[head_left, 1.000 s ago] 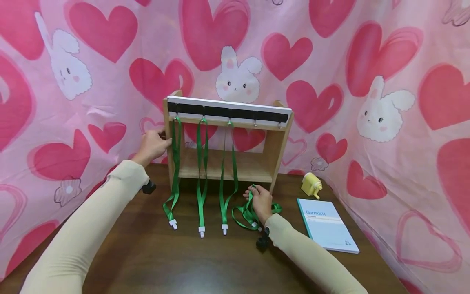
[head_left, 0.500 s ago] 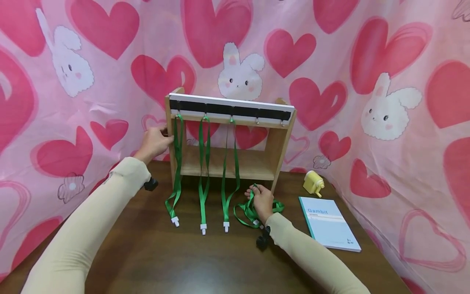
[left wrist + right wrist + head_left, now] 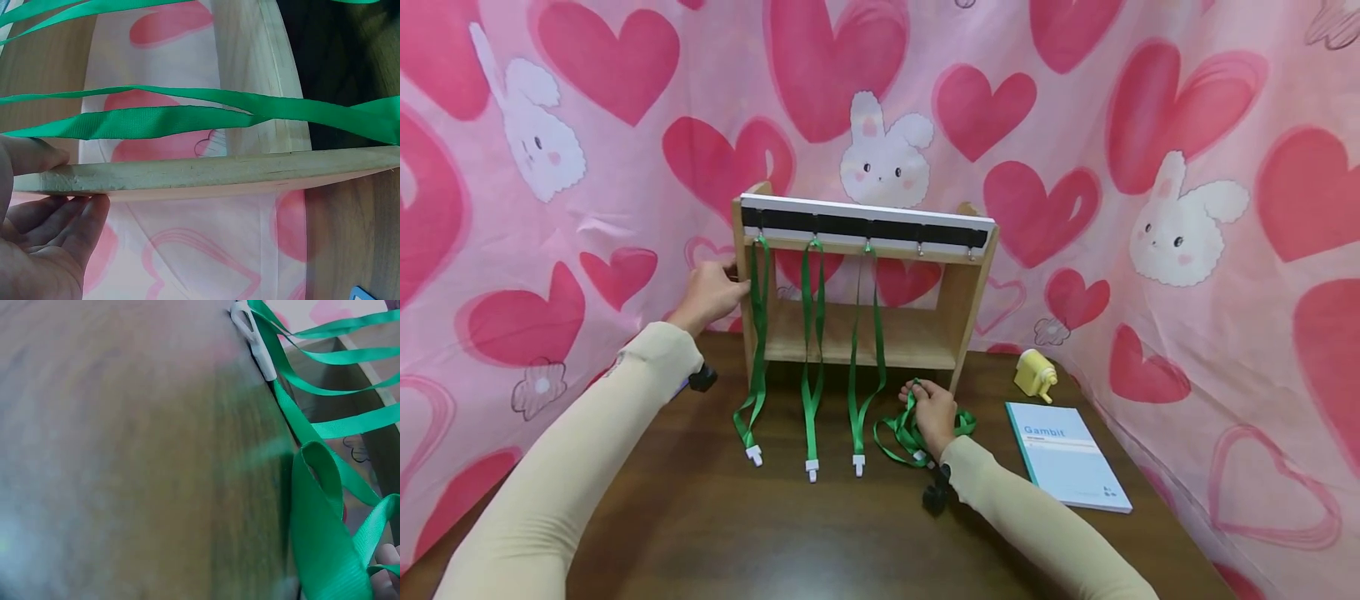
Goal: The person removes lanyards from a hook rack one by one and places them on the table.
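My left hand (image 3: 709, 292) grips the left side panel of a small wooden shelf (image 3: 861, 333). In the left wrist view, the thumb lies on one face of that panel (image 3: 206, 176) and the fingers on the other. Three green lanyards hang from hooks on the shelf's black-and-white rail (image 3: 868, 227), their white clips low in front of the table. Right of them, my right hand (image 3: 936, 412) pinches a green lanyard (image 3: 910, 412) at the table, thumb against fingers. Its loops spread around the hand. In the right wrist view, only fingertips (image 3: 387, 556) show behind the ribbon (image 3: 328, 544).
Two hooks at the rail's right end carry nothing. A white notebook (image 3: 1067, 458) lies to the right, with a small yellow bottle-shaped thing (image 3: 1036, 377) behind it. A blue-edged item (image 3: 361, 294) shows at the left wrist view's corner. A heart-patterned cloth (image 3: 1060, 108) encloses the table (image 3: 760, 542).
The head view shifts slightly up, then back, and a blue edge now shows by the left wrist. Both hands keep their places and holds.
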Demonstrator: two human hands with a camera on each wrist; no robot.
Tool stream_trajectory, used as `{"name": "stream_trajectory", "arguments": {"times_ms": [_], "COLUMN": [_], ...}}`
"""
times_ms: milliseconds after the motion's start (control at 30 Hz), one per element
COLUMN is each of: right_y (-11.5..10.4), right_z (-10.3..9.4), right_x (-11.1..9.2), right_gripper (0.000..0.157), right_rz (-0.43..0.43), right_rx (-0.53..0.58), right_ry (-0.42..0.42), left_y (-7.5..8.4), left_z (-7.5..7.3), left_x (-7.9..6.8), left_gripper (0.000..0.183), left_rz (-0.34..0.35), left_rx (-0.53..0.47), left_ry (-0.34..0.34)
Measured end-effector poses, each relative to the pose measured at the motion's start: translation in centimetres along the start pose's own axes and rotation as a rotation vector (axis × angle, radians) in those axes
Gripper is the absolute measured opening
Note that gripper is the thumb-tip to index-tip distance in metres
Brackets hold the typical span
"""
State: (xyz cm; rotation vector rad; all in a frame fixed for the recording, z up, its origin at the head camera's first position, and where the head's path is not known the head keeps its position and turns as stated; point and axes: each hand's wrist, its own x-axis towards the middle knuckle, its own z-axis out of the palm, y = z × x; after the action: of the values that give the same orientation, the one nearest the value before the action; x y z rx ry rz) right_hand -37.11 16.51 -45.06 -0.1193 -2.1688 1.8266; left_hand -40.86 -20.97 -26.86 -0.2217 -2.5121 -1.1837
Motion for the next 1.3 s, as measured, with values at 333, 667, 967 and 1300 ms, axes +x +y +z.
{"name": "stream_trajectory", "arguments": {"times_ms": [333,667,967,1300], "right_y": [0.07,0.49,-0.21,-0.19], "right_z": [0.02,0.21,0.15,-0.29], "right_x": [-0.57,-0.79,-0.27,-0.30], "right_gripper": [0.028,0.027,0.025,0.023], "right_rz": [0.032,0.048,0.009,0.025], "right_rx": [-0.004,-0.015,-0.088,-0.134], "right_ry": [-0.016,-0.007,0.019,0.045], "left_y": [-0.71,-1.03,-0.47,-0.33], "left_z": [0.52,0.67,0.30,0.20], "left_x": [-0.18,-0.44,0.02,-0.02], "left_gripper": [0.044,0.045,0.041,0.042], "left_rz": [0.012,-0.016,0.043,0.031], "left_rx": [0.014,0.013,0.018,0.026], "left_ry": [0.017,-0.003,0.053,0.040]}}
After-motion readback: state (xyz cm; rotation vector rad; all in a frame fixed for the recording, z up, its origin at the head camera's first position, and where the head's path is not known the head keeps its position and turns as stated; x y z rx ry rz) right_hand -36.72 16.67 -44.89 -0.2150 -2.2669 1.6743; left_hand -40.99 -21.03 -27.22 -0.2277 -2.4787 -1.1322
